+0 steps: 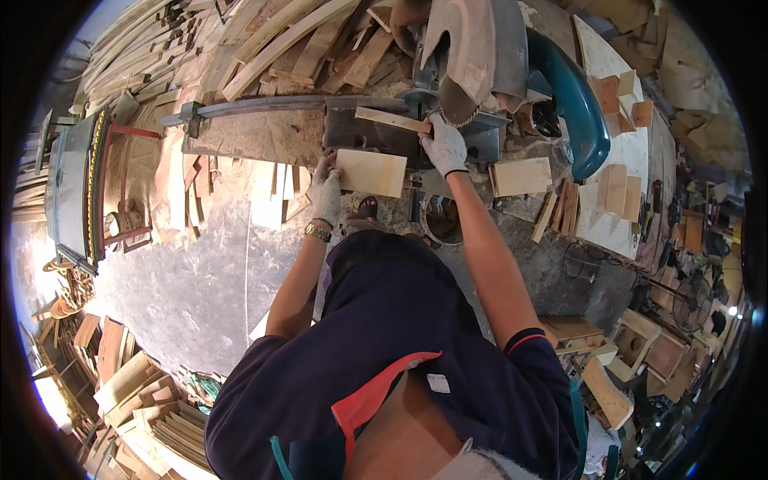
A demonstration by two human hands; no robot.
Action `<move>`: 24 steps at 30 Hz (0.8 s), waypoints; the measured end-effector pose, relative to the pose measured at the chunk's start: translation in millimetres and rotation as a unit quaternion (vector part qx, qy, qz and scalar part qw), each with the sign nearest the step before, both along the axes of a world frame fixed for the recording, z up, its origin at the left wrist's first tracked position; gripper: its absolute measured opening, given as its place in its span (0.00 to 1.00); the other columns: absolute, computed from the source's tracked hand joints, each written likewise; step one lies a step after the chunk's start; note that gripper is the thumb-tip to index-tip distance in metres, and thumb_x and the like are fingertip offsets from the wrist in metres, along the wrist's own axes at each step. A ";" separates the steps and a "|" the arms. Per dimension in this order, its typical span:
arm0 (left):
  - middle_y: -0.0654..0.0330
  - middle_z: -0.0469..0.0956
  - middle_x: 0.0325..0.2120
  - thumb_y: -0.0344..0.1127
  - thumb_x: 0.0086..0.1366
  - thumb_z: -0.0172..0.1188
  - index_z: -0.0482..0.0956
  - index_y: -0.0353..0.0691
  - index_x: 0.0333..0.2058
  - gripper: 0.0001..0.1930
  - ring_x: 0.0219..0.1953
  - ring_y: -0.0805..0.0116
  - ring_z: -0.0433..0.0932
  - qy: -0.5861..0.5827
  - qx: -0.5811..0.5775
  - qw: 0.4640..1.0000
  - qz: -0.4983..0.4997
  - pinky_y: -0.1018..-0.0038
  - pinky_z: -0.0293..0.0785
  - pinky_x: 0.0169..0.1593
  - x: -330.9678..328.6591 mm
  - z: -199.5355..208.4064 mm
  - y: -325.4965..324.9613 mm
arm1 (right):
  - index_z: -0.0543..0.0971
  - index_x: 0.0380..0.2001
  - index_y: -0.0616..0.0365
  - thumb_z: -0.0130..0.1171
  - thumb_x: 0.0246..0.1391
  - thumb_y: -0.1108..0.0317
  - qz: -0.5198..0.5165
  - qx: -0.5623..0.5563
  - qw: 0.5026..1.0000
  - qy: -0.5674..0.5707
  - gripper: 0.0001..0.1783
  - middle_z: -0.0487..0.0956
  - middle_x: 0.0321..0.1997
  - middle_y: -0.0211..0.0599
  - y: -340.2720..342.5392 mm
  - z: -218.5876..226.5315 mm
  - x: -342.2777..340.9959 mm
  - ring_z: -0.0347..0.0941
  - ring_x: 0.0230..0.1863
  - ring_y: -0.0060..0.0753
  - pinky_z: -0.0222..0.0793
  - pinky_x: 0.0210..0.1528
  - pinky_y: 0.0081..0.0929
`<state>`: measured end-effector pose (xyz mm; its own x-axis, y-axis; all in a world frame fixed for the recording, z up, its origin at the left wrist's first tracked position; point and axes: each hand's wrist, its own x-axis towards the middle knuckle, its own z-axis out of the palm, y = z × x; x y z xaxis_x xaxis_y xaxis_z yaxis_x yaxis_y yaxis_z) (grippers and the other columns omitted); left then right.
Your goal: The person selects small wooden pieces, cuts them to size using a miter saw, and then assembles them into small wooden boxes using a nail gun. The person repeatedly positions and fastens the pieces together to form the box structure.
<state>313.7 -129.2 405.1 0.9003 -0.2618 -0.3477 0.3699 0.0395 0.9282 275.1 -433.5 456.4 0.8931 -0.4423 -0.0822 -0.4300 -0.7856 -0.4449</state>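
The mitre saw (480,56) stands on the desk (264,136), blade raised. Below its base, the flat pale board (370,173) lies long axis left-right, its left end grasped by the gloved left hand (326,192). The thin wood strip (392,119) runs left-right under the blade; the gloved right hand (445,146) seems to press its right end.

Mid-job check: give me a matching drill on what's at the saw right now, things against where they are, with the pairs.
Things:
1. left hand
2. right hand
3. saw blade
4. cut wood block

Places:
A. raised above the saw table
B. gripping the pale board by its left edge
C. lying to the right of the right forearm
D. pressing the thin wood strip at the blade

Pairs: 1-B, 2-D, 3-A, 4-C
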 end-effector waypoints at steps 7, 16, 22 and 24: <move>0.60 0.82 0.44 0.34 0.76 0.53 0.76 0.44 0.64 0.20 0.33 0.74 0.82 0.019 0.001 0.998 0.065 0.77 0.82 0.32 -14.0 18.2 41.2 | 0.81 0.47 0.66 0.56 0.75 0.56 0.002 0.385 0.922 0.038 0.20 0.84 0.29 0.34 -41.1 1.4 -19.9 0.78 0.23 0.20 0.75 0.28 0.27; 0.59 0.82 0.44 0.33 0.74 0.54 0.76 0.42 0.63 0.20 0.34 0.74 0.82 0.063 -0.026 0.994 0.082 0.77 0.83 0.32 -28.0 22.0 35.4 | 0.82 0.54 0.53 0.69 0.61 0.60 0.025 -0.022 0.999 -0.041 0.20 0.81 0.51 0.50 -4.6 12.2 -23.8 0.81 0.47 0.54 0.75 0.48 0.51; 0.59 0.82 0.44 0.30 0.74 0.52 0.75 0.39 0.62 0.20 0.35 0.73 0.83 0.062 -0.034 0.996 0.057 0.77 0.83 0.34 -26.9 29.8 24.4 | 0.81 0.53 0.59 0.61 0.70 0.58 0.039 0.221 0.973 -0.048 0.17 0.83 0.34 0.37 -30.8 2.2 -15.5 0.79 0.29 0.32 0.76 0.35 0.36; 0.59 0.82 0.44 0.30 0.74 0.52 0.75 0.38 0.63 0.20 0.35 0.73 0.83 0.052 -0.037 0.996 0.064 0.77 0.83 0.34 -26.4 24.6 25.8 | 0.82 0.51 0.62 0.57 0.74 0.56 -0.069 0.395 0.916 -0.009 0.19 0.80 0.26 0.30 -34.7 4.0 -11.0 0.75 0.24 0.21 0.73 0.27 0.25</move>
